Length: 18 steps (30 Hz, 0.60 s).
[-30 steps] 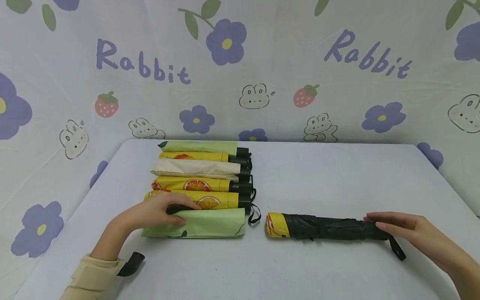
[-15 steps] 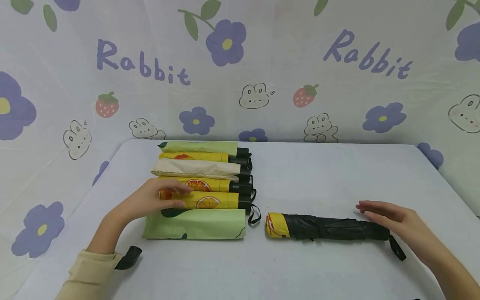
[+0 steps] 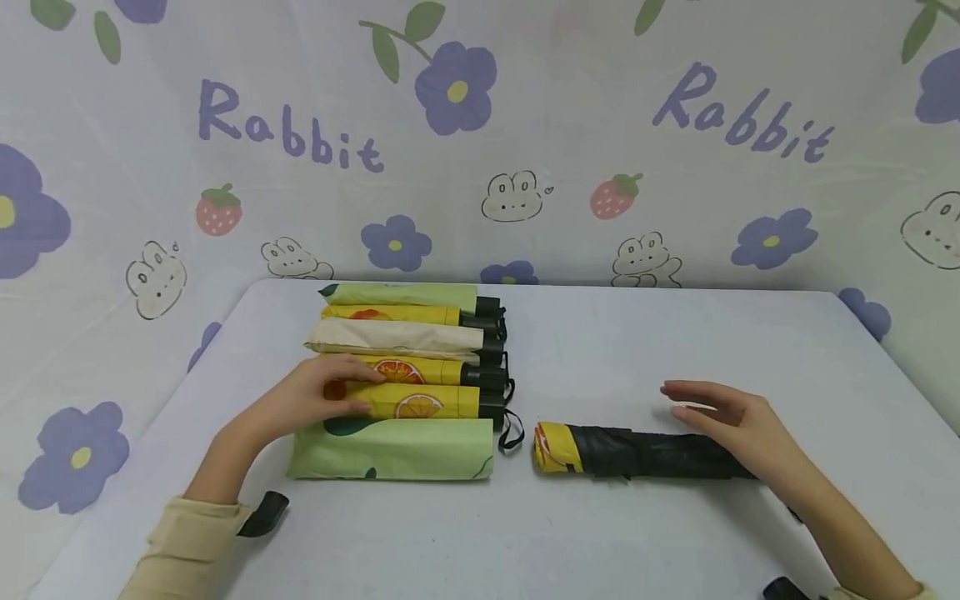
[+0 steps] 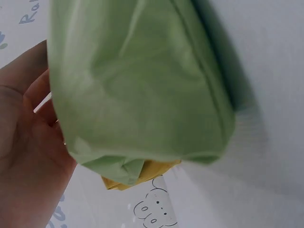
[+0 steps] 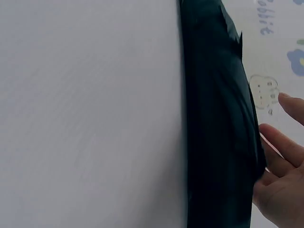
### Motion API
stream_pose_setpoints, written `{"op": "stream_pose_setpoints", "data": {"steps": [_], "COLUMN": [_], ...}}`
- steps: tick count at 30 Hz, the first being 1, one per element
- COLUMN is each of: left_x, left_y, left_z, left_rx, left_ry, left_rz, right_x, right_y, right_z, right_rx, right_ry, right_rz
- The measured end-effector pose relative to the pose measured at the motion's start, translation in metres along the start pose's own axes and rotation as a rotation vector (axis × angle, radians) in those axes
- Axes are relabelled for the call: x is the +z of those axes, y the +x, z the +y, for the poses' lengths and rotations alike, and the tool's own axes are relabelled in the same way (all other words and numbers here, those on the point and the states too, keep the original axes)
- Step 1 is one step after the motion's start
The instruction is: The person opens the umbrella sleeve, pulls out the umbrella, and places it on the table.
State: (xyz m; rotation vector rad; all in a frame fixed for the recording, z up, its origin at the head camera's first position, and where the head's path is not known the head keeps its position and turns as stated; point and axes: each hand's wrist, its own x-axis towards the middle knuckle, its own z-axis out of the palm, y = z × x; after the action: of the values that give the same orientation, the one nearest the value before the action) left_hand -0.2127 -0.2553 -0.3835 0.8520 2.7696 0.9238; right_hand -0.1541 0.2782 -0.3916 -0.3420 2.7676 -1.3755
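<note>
Several folded umbrellas lie side by side on the left of the table in the head view. My left hand (image 3: pixel 324 388) spans the left end of a yellow umbrella (image 3: pixel 450 402) with orange-slice print, thumb on the near side and fingers on the far side. Nearest me is a light green umbrella (image 3: pixel 420 450); in the left wrist view its green fabric (image 4: pixel 137 85) hides the fingertips. My right hand (image 3: pixel 731 418) hovers with relaxed, parted fingers over a black folded umbrella (image 3: pixel 645 454) with a yellow end, its right end hidden behind the wrist. Nothing is in that hand.
Beyond the held umbrella lie another yellow one (image 3: pixel 431 370), a cream one (image 3: pixel 405 336), and further yellow and green ones. Their black handles point right, with a wrist strap (image 3: pixel 513 433) looping out. A printed rabbit-and-flower cloth (image 3: pixel 562 108) hangs behind the white table (image 3: pixel 450 550).
My left hand has shifted from the green umbrella back to the yellow one beyond it. My right hand has left the black umbrella's right end, rising and moving left above it.
</note>
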Motion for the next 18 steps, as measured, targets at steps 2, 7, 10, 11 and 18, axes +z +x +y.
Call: {"op": "stream_pose_setpoints", "data": {"steps": [2, 7, 10, 11, 18], "left_x": [0.001, 0.004, 0.004, 0.005, 0.004], "left_y": [0.000, 0.000, 0.001, 0.001, 0.002], "left_z": [-0.001, -0.001, -0.001, 0.000, 0.001], "left_rx": [-0.003, -0.005, -0.009, -0.013, -0.025], "left_ry": [0.005, 0.011, 0.015, 0.017, 0.018], "left_rz": [0.006, 0.011, 0.009, 0.007, -0.005], "right_x": [0.007, 0.026, 0.035, 0.037, 0.051], "right_y": [0.006, 0.018, 0.024, 0.026, 0.039], "right_z": [-0.006, -0.016, -0.021, -0.023, -0.034], "right_rx": [-0.012, -0.041, -0.058, -0.065, -0.079], "right_ry": [0.008, 0.037, 0.050, 0.055, 0.076], "right_rz": [-0.011, -0.049, -0.067, -0.072, -0.113]}}
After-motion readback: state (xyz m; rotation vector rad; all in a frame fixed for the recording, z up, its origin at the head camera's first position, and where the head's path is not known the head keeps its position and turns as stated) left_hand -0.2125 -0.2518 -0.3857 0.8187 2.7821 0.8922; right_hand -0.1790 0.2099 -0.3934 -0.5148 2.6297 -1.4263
